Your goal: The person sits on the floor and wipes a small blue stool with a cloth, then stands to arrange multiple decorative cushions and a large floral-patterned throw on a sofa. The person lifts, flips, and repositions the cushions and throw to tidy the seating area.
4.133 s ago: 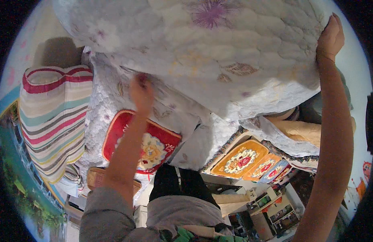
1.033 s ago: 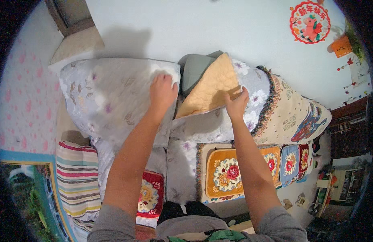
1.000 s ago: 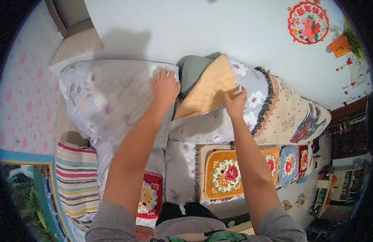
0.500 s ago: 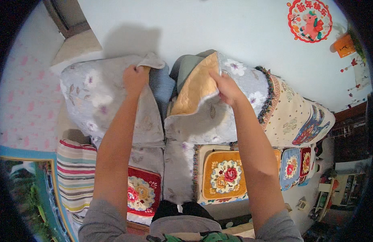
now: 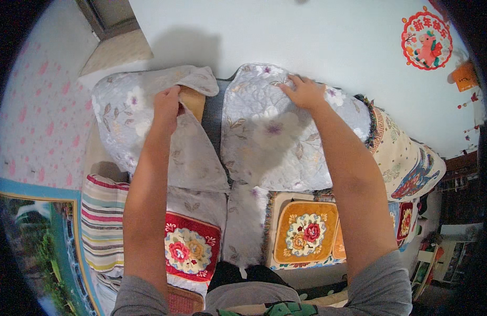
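A grey quilted sofa cover (image 5: 122,116) with white flowers drapes over the left part of the sofa back. My left hand (image 5: 167,108) is closed on its folded right edge, where the orange-tan underside (image 5: 193,102) shows. Over the right part of the back lies a matching floral sofa cover (image 5: 275,142), spread out with its flowered side up. My right hand (image 5: 305,93) rests on it near the top edge, fingers apart and holding nothing. Between the two covers a strip of blue-grey sofa fabric (image 5: 214,118) is bare.
Below, the seat carries a red flowered cushion (image 5: 193,247) and an orange flowered cushion (image 5: 306,231). A striped pillow (image 5: 104,221) stands at the left, beside a framed landscape picture (image 5: 43,253). A cream patterned cover (image 5: 396,152) continues to the right. Behind is a white wall (image 5: 275,31).
My right hand has let go of the right cover's turned-back edge, which now lies flat over the sofa back. My left hand still holds the left cover, its edge folded differently.
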